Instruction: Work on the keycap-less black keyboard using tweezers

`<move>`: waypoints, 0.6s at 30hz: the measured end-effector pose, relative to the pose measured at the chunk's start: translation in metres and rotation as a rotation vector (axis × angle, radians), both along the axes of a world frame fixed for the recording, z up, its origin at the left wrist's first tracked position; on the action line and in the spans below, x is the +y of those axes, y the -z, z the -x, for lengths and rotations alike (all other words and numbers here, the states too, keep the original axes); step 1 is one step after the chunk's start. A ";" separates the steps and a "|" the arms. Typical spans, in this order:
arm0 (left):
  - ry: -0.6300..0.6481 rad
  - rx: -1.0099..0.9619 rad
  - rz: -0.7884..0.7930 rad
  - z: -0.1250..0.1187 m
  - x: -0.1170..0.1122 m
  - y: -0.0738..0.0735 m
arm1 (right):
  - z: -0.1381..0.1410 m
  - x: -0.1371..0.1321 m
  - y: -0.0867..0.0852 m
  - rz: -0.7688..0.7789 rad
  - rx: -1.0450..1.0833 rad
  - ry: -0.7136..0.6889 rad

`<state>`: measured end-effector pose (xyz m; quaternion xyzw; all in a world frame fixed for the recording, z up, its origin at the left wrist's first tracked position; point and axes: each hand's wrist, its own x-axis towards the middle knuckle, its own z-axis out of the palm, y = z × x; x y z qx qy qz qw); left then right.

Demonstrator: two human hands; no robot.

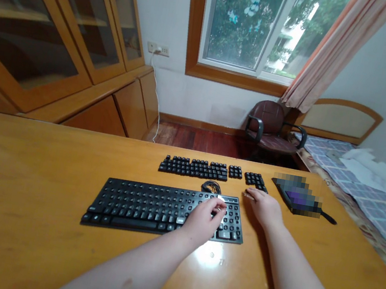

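Observation:
A black keyboard [145, 201] lies on the desk. Most of its upper rows show bare switches, while keycaps sit along the lower rows. My left hand [202, 218] is over its right part, fingers curled into a pinch near the number pad. Whatever is between those fingertips is hidden. To the right of the keyboard, my right hand [266, 208] reaches in with fingers stretched leftward and slightly apart, just below a block of loose number-pad keycaps [254, 179]. Nothing shows in its fingers. Farther left are the loose main keycaps [194, 168] in rows and a smaller keycap group [235, 172].
A coiled black cable [211, 186] sits behind the keyboard. At the right of the wooden desk [16, 213] is a dark, partly blurred flat object [295, 197] with a strap. Beyond the desk are a chair [267, 123], a bed [367, 170] and glass-door cabinets [90, 66].

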<state>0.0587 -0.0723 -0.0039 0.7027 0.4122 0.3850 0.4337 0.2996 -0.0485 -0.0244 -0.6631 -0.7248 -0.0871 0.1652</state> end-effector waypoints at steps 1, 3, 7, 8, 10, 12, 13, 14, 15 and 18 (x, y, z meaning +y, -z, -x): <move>0.002 -0.001 0.003 0.000 0.000 0.000 | 0.000 -0.001 0.002 0.007 -0.001 -0.005; 0.004 0.000 0.008 0.000 0.000 -0.001 | -0.001 -0.001 0.001 0.019 -0.013 0.016; 0.001 0.008 0.002 -0.001 0.000 0.000 | -0.004 0.000 -0.004 0.062 -0.053 0.131; -0.001 0.010 0.001 -0.001 0.000 0.000 | -0.004 0.001 -0.005 0.072 -0.054 0.160; 0.001 0.010 0.005 -0.001 0.000 -0.001 | -0.005 0.003 -0.004 0.082 -0.040 0.202; 0.011 0.009 0.011 -0.001 0.000 -0.002 | -0.007 0.004 -0.003 0.084 -0.022 0.219; 0.017 0.008 0.014 0.000 0.000 -0.003 | -0.007 0.005 -0.003 0.087 -0.013 0.221; 0.021 0.007 0.015 0.000 0.000 -0.004 | -0.008 0.005 -0.002 0.092 -0.006 0.223; 0.024 0.006 0.015 0.000 0.000 -0.004 | -0.009 0.004 -0.002 0.095 0.002 0.226; 0.025 0.006 0.014 0.000 0.000 -0.005 | -0.012 0.003 -0.004 0.071 0.036 0.233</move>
